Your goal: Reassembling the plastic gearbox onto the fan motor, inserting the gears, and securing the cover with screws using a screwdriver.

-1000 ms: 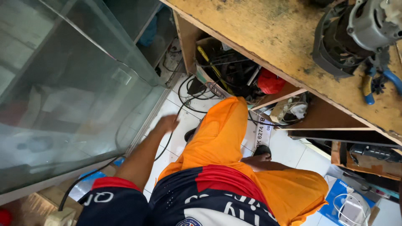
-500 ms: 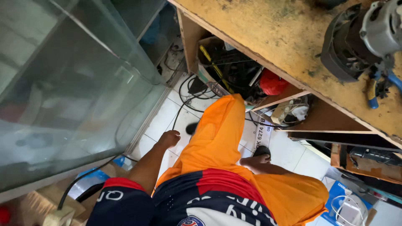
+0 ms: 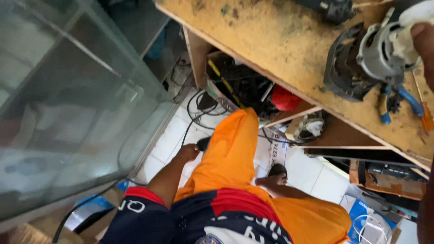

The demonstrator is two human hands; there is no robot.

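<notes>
The person stands between a glass cabinet (image 3: 68, 104), which fills the left of the frame, and a worn wooden workbench (image 3: 280, 40) that runs across the top and down to the right. The right hand (image 3: 424, 40) shows only as a small part at the upper right edge. It rests against the pale end of an electric motor (image 3: 370, 58), probably to steady it, since the motor lies on its side near the front edge of the bench. I cannot tell if the fingers close around it, because most of the hand is out of the frame. Blue-handled pliers (image 3: 398, 101) lie just below the motor, close enough to reach. The left hand (image 3: 187, 152) hangs low beside the orange shorts (image 3: 230, 153), a little left of the centre, over the white floor tiles (image 3: 167, 140). Its fingers look loosely curled, but from this angle I cannot tell whether it holds something. A black cable (image 3: 192, 119) runs along the floor near it, toward the cluttered shelf under the bench.
</notes>
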